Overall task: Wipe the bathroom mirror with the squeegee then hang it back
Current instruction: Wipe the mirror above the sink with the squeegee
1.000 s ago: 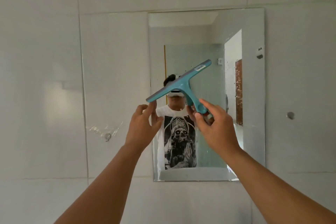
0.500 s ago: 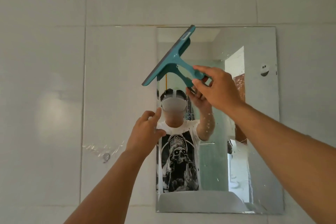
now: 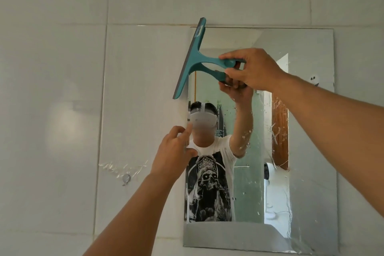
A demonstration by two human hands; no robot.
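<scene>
A frameless rectangular mirror [image 3: 307, 131] hangs on the white tiled wall, with water drops and streaks across its middle and right side. My right hand [image 3: 252, 70] grips the handle of a teal squeegee [image 3: 194, 56]. Its blade stands almost upright along the mirror's upper left edge, and its top end reaches just above the mirror's top corner. My left hand [image 3: 173, 151] is lower down at the mirror's left edge, fingers loosely apart, holding nothing. The mirror reflects a person in a white printed T-shirt with one arm raised.
A small metal hook [image 3: 125, 178] on a clear adhesive pad is stuck to the tile left of the mirror. A small round hook with a face [image 3: 314, 79] appears in the mirror's right part. White tiles [image 3: 62, 89] surround the mirror.
My right hand has swung the squeegee from a slanted pose to nearly upright and moved it up to the mirror's top left edge. My left hand has let go of the blade and stays low.
</scene>
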